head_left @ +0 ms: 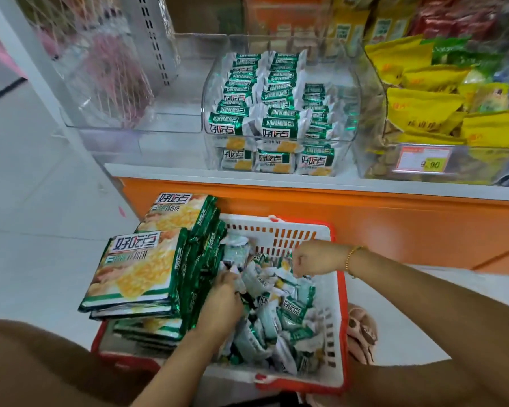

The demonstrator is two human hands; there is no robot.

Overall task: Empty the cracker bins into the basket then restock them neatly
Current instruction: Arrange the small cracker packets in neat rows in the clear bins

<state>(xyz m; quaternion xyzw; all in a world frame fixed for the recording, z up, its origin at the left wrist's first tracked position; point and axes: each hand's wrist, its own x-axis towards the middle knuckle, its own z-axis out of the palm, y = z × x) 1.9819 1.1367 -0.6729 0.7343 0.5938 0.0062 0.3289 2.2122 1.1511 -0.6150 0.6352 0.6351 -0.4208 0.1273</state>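
A white and red basket (340,318) stands on the floor below the shelf, holding several loose green-and-white cracker packets (288,315). Large flat cracker bags (135,268) are stacked over its left side. My left hand (222,304) reaches into the loose packets and grips some of them. My right hand (313,258) is closed above the packets near the basket's far wall; what it holds is hidden. On the shelf, the middle clear bin (279,148) holds neat rows of cracker packets (262,95). The clear bin to its left (135,133) looks empty.
A clear bin (441,160) of yellow snack bags with a 9.90 price tag stands at the right. The shelf's white edge and orange base (365,212) run behind the basket. A pink slipper (362,333) shows beside the basket's right wall. White floor lies to the left.
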